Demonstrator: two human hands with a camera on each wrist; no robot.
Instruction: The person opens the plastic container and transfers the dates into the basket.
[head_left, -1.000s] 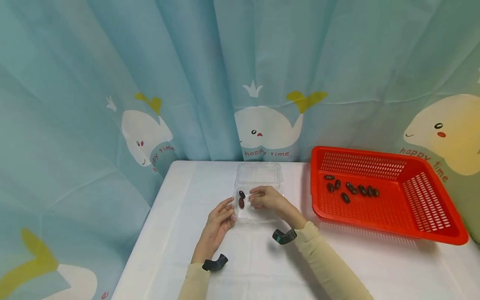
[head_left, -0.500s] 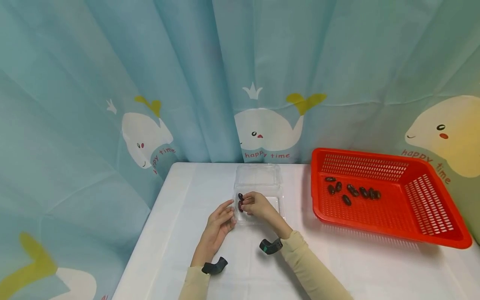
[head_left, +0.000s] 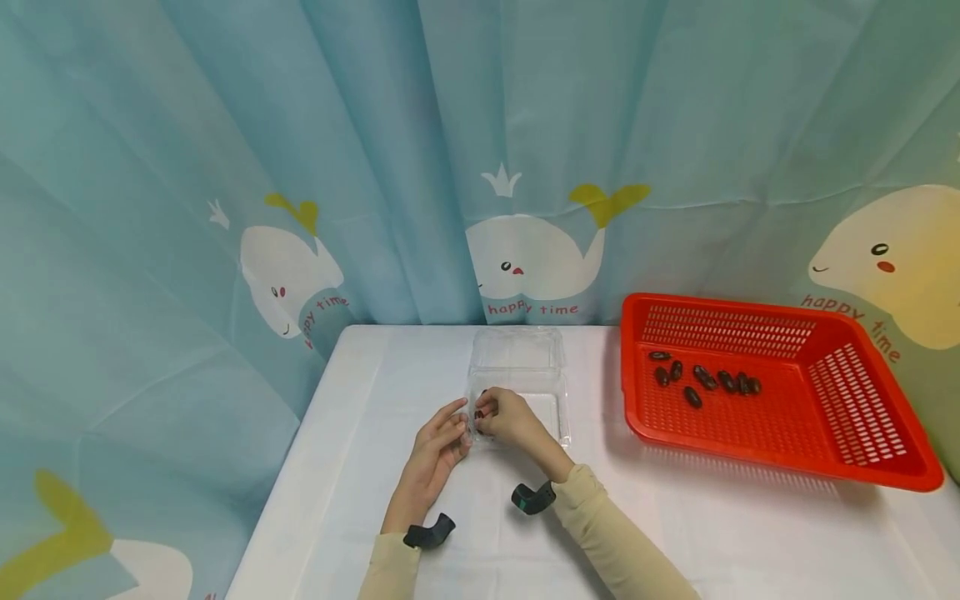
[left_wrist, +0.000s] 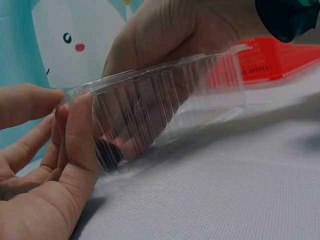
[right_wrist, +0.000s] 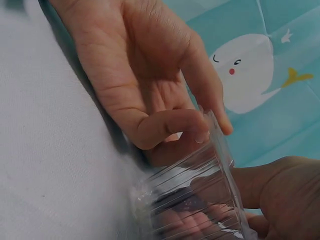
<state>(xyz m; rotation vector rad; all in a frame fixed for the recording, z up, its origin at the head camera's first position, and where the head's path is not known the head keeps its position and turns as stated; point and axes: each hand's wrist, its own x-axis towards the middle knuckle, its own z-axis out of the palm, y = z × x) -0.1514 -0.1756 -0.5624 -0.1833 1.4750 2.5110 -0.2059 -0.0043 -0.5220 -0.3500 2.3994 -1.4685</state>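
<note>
An open clear plastic box (head_left: 551, 410) stands near the table's back edge, its hinged lid (head_left: 517, 346) laid back. My left hand (head_left: 435, 450) holds the box's left side; in the left wrist view its thumb and fingers pinch the rim corner. My right hand (head_left: 517, 421) reaches down inside the box at the left end, fingers curled round a dark reddish oval fruit (head_left: 480, 414), date-like in look. Through the ribbed wall, the left wrist view shows a dark fruit (left_wrist: 107, 154) low beside the right fingertips. The right fingers mostly hide the fruits in the box.
A red perforated basket (head_left: 750, 429) stands at the right of the white-covered table (head_left: 360, 467). Several dark oval fruits (head_left: 692, 397) lie in its left half. A blue curtain (head_left: 397, 167) with printed whales hangs right behind the table's back edge.
My right hand has moved left and down inside the box, over the two fruits seen there earlier, which it now mostly covers. The left hand has stayed at the box's left side.
</note>
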